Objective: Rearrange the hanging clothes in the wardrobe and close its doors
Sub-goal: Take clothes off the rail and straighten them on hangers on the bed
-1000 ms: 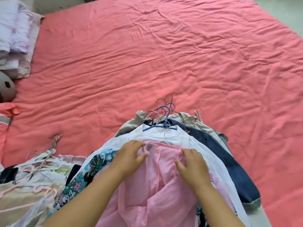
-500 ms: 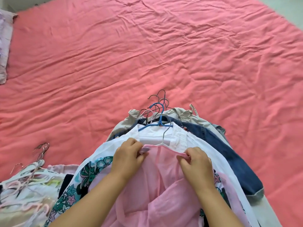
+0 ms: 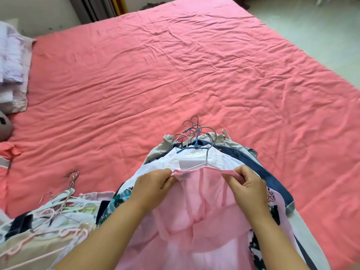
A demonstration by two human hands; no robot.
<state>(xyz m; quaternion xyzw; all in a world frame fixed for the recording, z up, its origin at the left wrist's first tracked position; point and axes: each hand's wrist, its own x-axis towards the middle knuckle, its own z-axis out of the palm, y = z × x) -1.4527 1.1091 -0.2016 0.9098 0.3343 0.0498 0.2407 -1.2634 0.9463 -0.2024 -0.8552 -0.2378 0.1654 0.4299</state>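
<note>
A sheer pink garment (image 3: 202, 193) lies on top of a stack of hangered clothes on the bed. My left hand (image 3: 153, 184) pinches its top edge at the left corner. My right hand (image 3: 247, 184) pinches the same edge at the right corner. Under it lie a white shirt (image 3: 196, 158) on a grey hanger, a floral piece (image 3: 115, 203), a denim jacket (image 3: 266, 174) and a beige garment (image 3: 161, 147). Several hanger hooks (image 3: 194, 131), one blue, stick out at the far end. The wardrobe is out of view.
A second heap of clothes on pink and white hangers (image 3: 48, 217) lies at the lower left. The coral bedsheet (image 3: 175, 75) stretches ahead. Folded pale bedding (image 3: 11, 61) sits at the far left. Pale floor (image 3: 321, 32) shows beyond the bed's right edge.
Both hands went from resting on the pink garment to pinching its top edge and spreading it apart. The view has tilted up, showing more of the bed and room.
</note>
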